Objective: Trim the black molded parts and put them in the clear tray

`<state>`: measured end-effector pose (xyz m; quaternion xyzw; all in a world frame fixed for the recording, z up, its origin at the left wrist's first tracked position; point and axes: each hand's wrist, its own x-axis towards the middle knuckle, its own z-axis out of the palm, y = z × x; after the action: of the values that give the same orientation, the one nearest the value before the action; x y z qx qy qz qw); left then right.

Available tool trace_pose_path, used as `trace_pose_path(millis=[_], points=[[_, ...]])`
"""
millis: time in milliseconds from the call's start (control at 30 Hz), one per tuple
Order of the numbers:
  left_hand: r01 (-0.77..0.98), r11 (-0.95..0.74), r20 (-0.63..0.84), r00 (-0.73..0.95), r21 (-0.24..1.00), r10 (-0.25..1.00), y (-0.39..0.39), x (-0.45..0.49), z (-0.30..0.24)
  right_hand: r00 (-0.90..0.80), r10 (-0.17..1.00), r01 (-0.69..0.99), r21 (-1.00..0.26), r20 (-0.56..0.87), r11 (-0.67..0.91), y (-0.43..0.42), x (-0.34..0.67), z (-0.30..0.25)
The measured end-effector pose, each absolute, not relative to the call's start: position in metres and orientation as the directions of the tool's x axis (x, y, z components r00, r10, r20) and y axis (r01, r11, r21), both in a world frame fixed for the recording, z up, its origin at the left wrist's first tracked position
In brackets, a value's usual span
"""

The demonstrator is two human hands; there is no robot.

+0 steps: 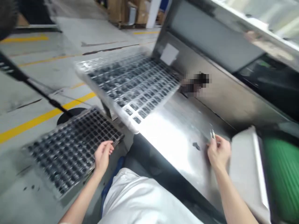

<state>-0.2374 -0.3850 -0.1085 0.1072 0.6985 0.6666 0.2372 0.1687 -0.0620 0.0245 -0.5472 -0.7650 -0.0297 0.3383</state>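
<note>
Right hand pinching tweezers, tips pointing away from the body. Black piece lies on the bench, just left of that hand, apart from it; long axis slants far-left to near-right. Right hand clearly nearer. Left hand beside right edge of lower tray, fingers curled; cannot tell whether gripping.

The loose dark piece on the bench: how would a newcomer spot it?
Find the shiny metal bench, then the right hand with its slim tool. Left of that hand in the picture lies the dark piece, small, irregular and loose on the metal, outside the gridded upper tray.
</note>
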Motion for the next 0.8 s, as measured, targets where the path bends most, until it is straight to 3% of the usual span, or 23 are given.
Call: trace_pose_path(millis=[67,133,200,267,367,533,633,800], points=[[0.143,0.083,0.039,-0.689,0.986,0.724,-0.369,-0.198,-0.074,-0.113,0.808,0.844,-0.372,0.579,0.385,-0.056,0.179,0.022],[0.391,-0.106,0.281,-0.424,0.914,0.861,-0.353,-0.164,-0.036,-0.092,0.793,0.797,-0.433,0.602,0.421,-0.052,0.176,0.020],[0.508,-0.346,0.479,-0.154,0.789,0.864,-0.332,-0.136,0.000,-0.055,0.769,0.740,-0.491,0.637,0.460,-0.053,0.170,0.021],[0.549,-0.495,0.558,0.060,0.674,0.827,-0.302,-0.111,0.028,0.005,0.743,0.686,-0.543,0.669,0.485,-0.057,0.169,0.023],[0.624,-0.480,0.433,0.240,0.617,0.869,-0.242,-0.078,0.055,0.061,0.738,0.614,-0.608,0.672,0.503,-0.062,0.176,0.026],[0.775,-0.332,0.146,0.302,0.537,0.942,-0.143,-0.019,0.064,0.065,0.754,0.517,-0.669,0.653,0.534,-0.063,0.183,0.030],[0.823,-0.371,0.102,0.364,0.431,0.926,-0.112,0.005,0.056,0.034,0.736,0.458,-0.665,0.676,0.590,-0.062,0.182,0.029],[0.810,-0.505,0.146,0.484,0.300,0.863,-0.102,0.009,0.038,0.028,0.713,0.445,-0.647,0.701,0.619,-0.056,0.183,0.020]])
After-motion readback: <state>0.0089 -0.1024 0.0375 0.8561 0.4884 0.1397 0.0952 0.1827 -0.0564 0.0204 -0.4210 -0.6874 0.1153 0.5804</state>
